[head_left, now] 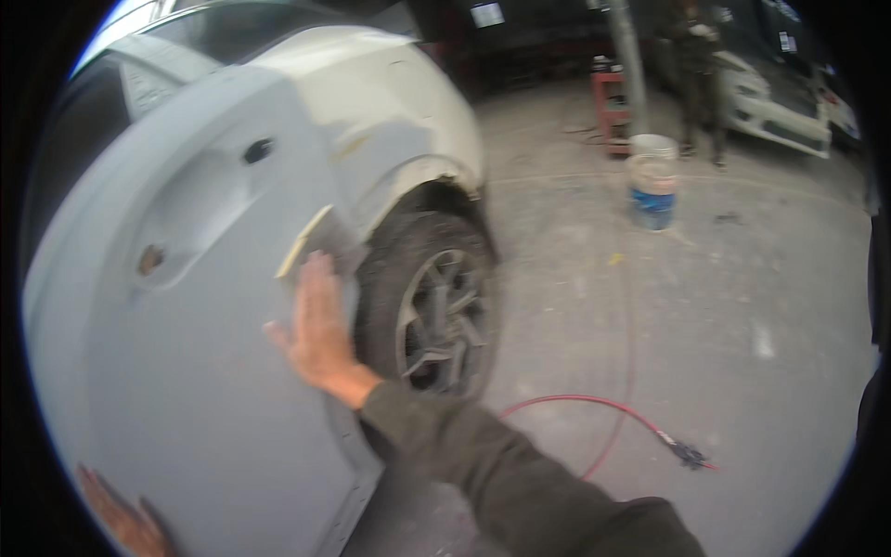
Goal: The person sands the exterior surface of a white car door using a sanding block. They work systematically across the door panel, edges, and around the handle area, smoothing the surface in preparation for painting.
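Observation:
A grey, primer-coloured car door [213, 371] fills the left side. My right hand [320, 325] lies on it near its rear edge, fingers stretched out and thumb apart. Under and just beyond its fingertips is a thin grey pad with a pale yellow edge [304, 243], flat against the panel; it looks like a sanding pad, though blur hides its exact kind. At the lower left, my left hand [125, 515] rests against the door, fingers extended and holding nothing visible. Above, the door has a handle recess [206, 197] with two holes and no handle.
Right of the door are a cream rear fender [371, 88] with grey patches and a wheel [445, 316]. A red hose [585, 399] lies on the concrete floor. Farther off stand a bucket [653, 186], a red cart [613, 111], a person [701, 84] and a white car [770, 102].

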A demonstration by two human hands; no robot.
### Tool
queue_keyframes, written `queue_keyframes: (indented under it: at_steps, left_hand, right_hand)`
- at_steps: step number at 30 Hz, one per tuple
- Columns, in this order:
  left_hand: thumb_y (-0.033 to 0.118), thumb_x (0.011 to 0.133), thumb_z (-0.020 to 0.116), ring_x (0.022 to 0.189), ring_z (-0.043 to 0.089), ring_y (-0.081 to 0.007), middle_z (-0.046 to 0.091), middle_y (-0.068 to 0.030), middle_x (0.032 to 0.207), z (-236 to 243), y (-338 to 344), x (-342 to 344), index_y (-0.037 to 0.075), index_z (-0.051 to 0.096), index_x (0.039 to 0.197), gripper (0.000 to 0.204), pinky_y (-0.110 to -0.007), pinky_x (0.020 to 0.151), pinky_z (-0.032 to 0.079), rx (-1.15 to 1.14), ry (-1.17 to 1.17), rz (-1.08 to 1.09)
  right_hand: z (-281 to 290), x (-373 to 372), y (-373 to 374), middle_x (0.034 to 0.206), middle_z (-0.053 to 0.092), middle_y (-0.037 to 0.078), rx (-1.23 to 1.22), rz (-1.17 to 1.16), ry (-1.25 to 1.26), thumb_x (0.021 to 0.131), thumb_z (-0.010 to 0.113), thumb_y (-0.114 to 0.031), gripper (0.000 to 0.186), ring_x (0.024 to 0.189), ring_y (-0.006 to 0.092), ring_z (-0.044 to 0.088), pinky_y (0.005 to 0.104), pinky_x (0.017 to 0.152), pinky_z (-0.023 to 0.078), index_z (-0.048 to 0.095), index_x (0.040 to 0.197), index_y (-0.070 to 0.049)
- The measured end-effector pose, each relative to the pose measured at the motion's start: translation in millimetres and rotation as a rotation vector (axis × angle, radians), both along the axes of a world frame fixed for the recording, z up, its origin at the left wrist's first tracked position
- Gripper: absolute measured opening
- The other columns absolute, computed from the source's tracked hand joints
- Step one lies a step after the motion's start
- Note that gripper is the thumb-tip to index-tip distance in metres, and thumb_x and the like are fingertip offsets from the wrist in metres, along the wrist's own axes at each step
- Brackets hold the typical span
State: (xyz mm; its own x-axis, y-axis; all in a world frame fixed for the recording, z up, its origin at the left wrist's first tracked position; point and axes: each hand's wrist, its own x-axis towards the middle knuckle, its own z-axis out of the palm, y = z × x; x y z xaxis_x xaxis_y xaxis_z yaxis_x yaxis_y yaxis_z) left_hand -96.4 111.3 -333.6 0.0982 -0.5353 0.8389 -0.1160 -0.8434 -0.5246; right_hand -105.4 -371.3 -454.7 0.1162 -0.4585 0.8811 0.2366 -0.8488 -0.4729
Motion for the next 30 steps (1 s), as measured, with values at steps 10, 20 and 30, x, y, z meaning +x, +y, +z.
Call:
queue_keyframes:
  at_steps: [10, 20, 30]
  left_hand:
    - [0.032, 0.105, 0.044, 0.158, 0.025, -0.0414, 0.027, -0.0229, 0.171, -0.2, -19.1, -19.6, -0.002, 0.024, 0.165, 0.071, -0.053, 0.129, 0.02, 0.066, 0.046, -0.046]
    - [0.035, 0.107, 0.044, 0.158, 0.026, -0.0407, 0.027, -0.0214, 0.171, 4.0, -13.3, -29.5, 0.001, 0.025, 0.165, 0.07, -0.054, 0.129, 0.02, 0.123, 0.004, -0.019]
    - [0.036, 0.106, 0.044, 0.159, 0.024, -0.0396, 0.027, -0.0209, 0.171, -0.4, -17.7, -14.2, 0.002, 0.026, 0.165, 0.07, -0.053, 0.13, 0.019, 0.111, 0.008, -0.056]
  right_hand:
    - [47.7, 17.7, -74.1, 0.155, 0.032, 0.032, 0.059, -0.112, -0.244, 0.1, 0.066, -0.017, 0.038, 0.14, 0.048, 0.036, 0.0576, 0.115, 0.032, 0.044, 0.127, 0.0]
    - [0.9, 14.4, 24.4, 0.168, 0.013, 0.039, -0.007, 0.024, -0.002, 0.105, 0.053, -0.047, 0.091, 0.159, 0.0501, 0.009, 0.0623, 0.129, 0.005, 0.016, 0.16, 0.015]
    - [-81.2, -14.3, 65.2, 0.172, 0.018, 0.027, -0.426, 0.192, 0.207, 0.1, 0.054, -0.062, 0.094, 0.161, 0.041, 0.014, 0.0563, 0.13, 0.012, 0.029, 0.161, 0.006]
